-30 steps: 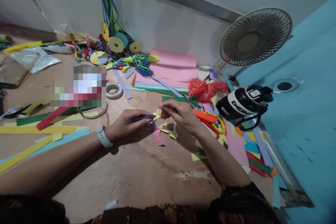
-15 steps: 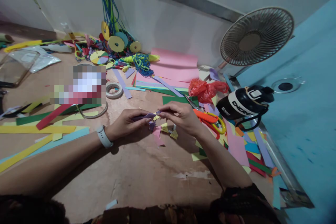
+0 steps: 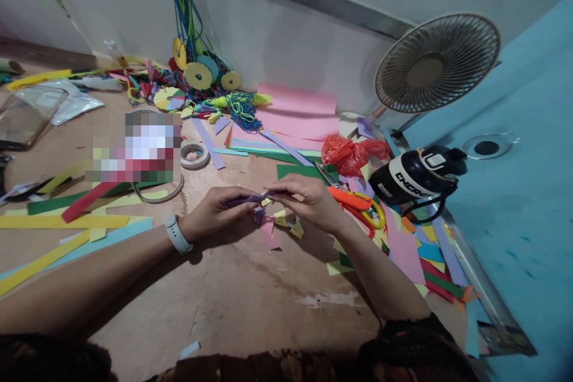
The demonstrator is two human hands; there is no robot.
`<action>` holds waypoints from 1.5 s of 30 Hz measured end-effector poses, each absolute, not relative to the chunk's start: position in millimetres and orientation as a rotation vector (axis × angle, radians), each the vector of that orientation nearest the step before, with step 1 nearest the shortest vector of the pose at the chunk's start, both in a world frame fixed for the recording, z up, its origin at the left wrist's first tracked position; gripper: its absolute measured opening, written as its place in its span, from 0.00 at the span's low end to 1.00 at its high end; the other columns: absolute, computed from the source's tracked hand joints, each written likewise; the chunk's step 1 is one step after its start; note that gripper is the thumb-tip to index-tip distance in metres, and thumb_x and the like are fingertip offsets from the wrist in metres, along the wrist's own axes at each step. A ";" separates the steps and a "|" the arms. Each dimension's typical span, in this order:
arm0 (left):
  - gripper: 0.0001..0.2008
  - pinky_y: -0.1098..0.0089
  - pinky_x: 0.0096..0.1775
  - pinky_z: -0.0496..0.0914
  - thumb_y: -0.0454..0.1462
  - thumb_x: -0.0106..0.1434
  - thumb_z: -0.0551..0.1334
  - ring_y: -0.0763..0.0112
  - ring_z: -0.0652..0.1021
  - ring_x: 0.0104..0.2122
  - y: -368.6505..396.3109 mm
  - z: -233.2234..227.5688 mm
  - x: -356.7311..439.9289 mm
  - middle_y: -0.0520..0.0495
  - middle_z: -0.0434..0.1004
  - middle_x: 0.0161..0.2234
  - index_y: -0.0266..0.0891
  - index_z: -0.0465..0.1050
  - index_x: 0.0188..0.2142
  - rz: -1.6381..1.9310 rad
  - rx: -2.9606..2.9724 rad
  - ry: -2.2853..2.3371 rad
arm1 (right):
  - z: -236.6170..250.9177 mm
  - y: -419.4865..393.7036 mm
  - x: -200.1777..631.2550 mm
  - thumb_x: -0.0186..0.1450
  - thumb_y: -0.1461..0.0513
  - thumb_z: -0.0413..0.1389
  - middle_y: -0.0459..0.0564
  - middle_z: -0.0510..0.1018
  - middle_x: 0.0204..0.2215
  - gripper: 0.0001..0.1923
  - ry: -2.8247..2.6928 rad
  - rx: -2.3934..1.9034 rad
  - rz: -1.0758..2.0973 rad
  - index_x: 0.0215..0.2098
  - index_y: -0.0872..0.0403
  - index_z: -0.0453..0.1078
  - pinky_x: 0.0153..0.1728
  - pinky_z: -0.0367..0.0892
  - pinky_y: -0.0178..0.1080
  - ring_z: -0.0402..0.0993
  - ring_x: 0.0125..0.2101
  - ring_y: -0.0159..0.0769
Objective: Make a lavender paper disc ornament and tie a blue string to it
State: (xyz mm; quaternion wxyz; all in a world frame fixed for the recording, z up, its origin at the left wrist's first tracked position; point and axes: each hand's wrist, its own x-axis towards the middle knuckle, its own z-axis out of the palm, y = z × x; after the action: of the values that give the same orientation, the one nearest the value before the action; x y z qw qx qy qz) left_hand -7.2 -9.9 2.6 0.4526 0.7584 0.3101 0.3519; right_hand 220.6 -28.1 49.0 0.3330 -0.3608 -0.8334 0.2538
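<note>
**Both hands pinch a purple paper strip amid a litter of coloured scraps**

The left hand (image 3: 215,210) and the right hand (image 3: 308,200) meet just above the brown tabletop (image 3: 233,298), and both grip one small purple paper piece (image 3: 250,197) between thumb and fingertips. The left hand pinches its near end; the right hand closes on the far end, fingers curled over it. A pale wristband (image 3: 176,234) sits on the left wrist.

Directly under the hands lie small cut triangles (image 3: 282,221) in yellow, pink and purple, touching or just beside one another. Just beyond the right hand lie orange-handled scissors (image 3: 356,203), partly hidden by that hand's knuckles. A black and white bottle (image 3: 416,178) lies on its side near the scissors, at the table's right edge, with a crumpled red plastic bag (image 3: 351,152) behind it. A table fan (image 3: 436,62) stands at the back right against the wall.

Loose paper offcuts (image 3: 425,256) in many colours spread along the right edge, beside the right forearm. A stack of pink sheets (image 3: 299,110) rests at the back, next to a tangle of blue and yellow cord (image 3: 242,108) and paper discs (image 3: 197,75) hanging on strings. A roll of tape (image 3: 194,154) lies to the left of the hands, well apart from them. Long yellow, green and red strips (image 3: 67,221) lie across the left side, beside the left forearm. A clear plastic tray (image 3: 27,116) sits at the far left.
</note>
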 end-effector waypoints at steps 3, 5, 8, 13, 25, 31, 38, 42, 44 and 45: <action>0.11 0.69 0.42 0.74 0.39 0.62 0.63 0.64 0.81 0.38 -10.2 3.2 -6.9 0.42 0.83 0.39 0.36 0.79 0.41 0.857 1.865 0.783 | 49.3 -28.4 219.9 0.66 0.63 0.56 0.51 0.81 0.38 0.11 -2.168 -0.960 0.678 0.45 0.50 0.75 0.41 0.71 0.39 0.76 0.39 0.35; 0.12 0.69 0.42 0.74 0.40 0.62 0.63 0.64 0.81 0.38 -10.3 3.3 -6.8 0.42 0.83 0.39 0.36 0.79 0.41 0.856 1.858 0.788 | 49.3 -28.3 219.6 0.65 0.63 0.56 0.51 0.80 0.38 0.11 -2.160 -0.961 0.681 0.45 0.50 0.75 0.41 0.71 0.39 0.76 0.39 0.35; 0.11 0.68 0.42 0.75 0.39 0.62 0.63 0.64 0.81 0.38 -10.1 2.7 -7.3 0.42 0.83 0.39 0.36 0.79 0.41 0.863 1.856 0.776 | 49.2 -28.0 219.6 0.65 0.63 0.56 0.50 0.80 0.38 0.11 -2.158 -0.960 0.692 0.45 0.50 0.75 0.41 0.71 0.40 0.76 0.38 0.34; 0.11 0.69 0.42 0.74 0.38 0.63 0.62 0.65 0.81 0.38 -9.4 0.6 -8.2 0.42 0.82 0.40 0.36 0.78 0.43 0.859 1.893 0.761 | 48.9 -27.4 220.2 0.66 0.63 0.56 0.50 0.80 0.37 0.10 -2.165 -0.966 0.700 0.45 0.50 0.75 0.40 0.70 0.38 0.76 0.37 0.34; 0.09 0.71 0.39 0.74 0.35 0.63 0.62 0.68 0.80 0.35 -8.3 1.4 -7.0 0.44 0.83 0.37 0.37 0.79 0.42 0.870 1.920 0.689 | 50.4 -25.3 221.7 0.66 0.64 0.55 0.49 0.79 0.37 0.08 -2.216 -0.972 0.762 0.42 0.52 0.75 0.39 0.69 0.36 0.74 0.37 0.32; 0.10 0.73 0.37 0.73 0.35 0.64 0.61 0.69 0.80 0.35 -7.2 -0.3 -7.0 0.43 0.82 0.36 0.37 0.78 0.43 0.890 1.961 0.617 | 50.1 -24.5 223.2 0.66 0.66 0.56 0.50 0.79 0.36 0.07 -2.252 -0.937 0.769 0.41 0.55 0.74 0.38 0.68 0.34 0.74 0.36 0.31; 0.10 0.72 0.37 0.73 0.36 0.64 0.61 0.68 0.80 0.35 -5.9 -2.2 -7.9 0.42 0.82 0.36 0.36 0.79 0.43 0.888 1.983 0.594 | 49.4 -23.1 223.7 0.66 0.67 0.56 0.48 0.79 0.36 0.07 -2.278 -0.931 0.774 0.41 0.54 0.74 0.38 0.68 0.33 0.74 0.36 0.29; 0.10 0.72 0.37 0.73 0.35 0.64 0.61 0.68 0.80 0.35 -5.9 -3.2 -8.3 0.42 0.82 0.36 0.36 0.78 0.43 0.870 1.997 0.595 | 48.5 -22.4 224.4 0.65 0.67 0.56 0.48 0.79 0.35 0.07 -2.287 -0.927 0.775 0.41 0.55 0.73 0.38 0.68 0.33 0.74 0.36 0.29; 0.10 0.72 0.37 0.73 0.35 0.64 0.61 0.68 0.80 0.35 -6.1 -3.3 -8.2 0.43 0.82 0.36 0.36 0.78 0.43 0.860 2.008 0.602 | 49.0 -22.6 224.4 0.66 0.67 0.56 0.48 0.79 0.35 0.06 -2.288 -0.932 0.758 0.41 0.55 0.73 0.37 0.68 0.33 0.74 0.36 0.29; 0.10 0.72 0.37 0.73 0.34 0.64 0.61 0.68 0.80 0.35 -6.3 -3.3 -8.1 0.43 0.82 0.36 0.36 0.78 0.44 0.858 2.014 0.609 | 49.5 -22.9 224.2 0.66 0.66 0.56 0.48 0.79 0.35 0.06 -2.290 -0.936 0.743 0.41 0.55 0.73 0.37 0.68 0.33 0.74 0.35 0.29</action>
State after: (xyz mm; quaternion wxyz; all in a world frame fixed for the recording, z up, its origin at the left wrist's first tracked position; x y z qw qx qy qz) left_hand -8.1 -6.3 -3.3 0.4212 0.8039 0.2430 0.3424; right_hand 224.2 -22.9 49.5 0.2757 -0.3485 -0.8521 0.2767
